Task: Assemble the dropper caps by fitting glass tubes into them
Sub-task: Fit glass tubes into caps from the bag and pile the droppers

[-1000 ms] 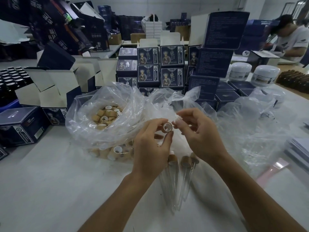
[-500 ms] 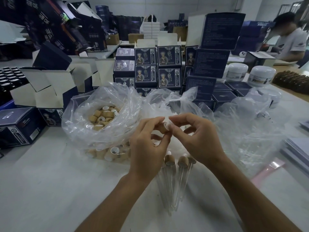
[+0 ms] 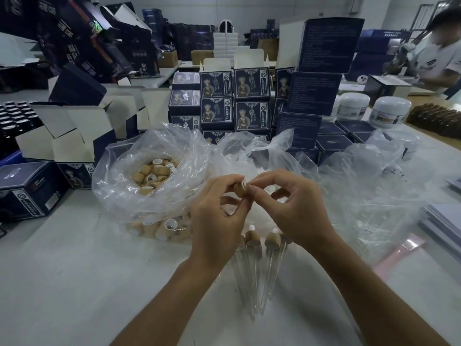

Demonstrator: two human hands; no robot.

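in the head view, the left hand [image 3: 217,218] holds one tan dropper cap [image 3: 241,189] up in front of the chest, thumb and fingers curled around its side. this keeps the white-rimmed open end turned toward the other hand. the right hand [image 3: 296,208] has thumb and forefinger pinched together right at that rim. something small and pale seems to be pressed there, but i cannot tell if a glass tube is between the fingers, because clear glass does not show against the plastic. i judge that the fitting step is in progress, with both hands close to the eyes for good aim.

on the white table [image 3: 74,283], just under the hands, lie several finished droppers [image 3: 254,260] side by side, caps away from the person and tubes pointing back. probably they are put there so they do not mix with the loose parts. the clear bag of caps [image 3: 154,176] stands open to the left, near the left hand, which makes the next cap easy to reach. another clear bag [image 3: 369,191] lies on the right; its content is not clear to me.

behind are stacks of dark blue boxes [image 3: 252,101] with a printed figure in costume and a round logo. there is writing on them, but it is too small to read. the white jars [image 3: 391,111] further right have labels that are also not legible.
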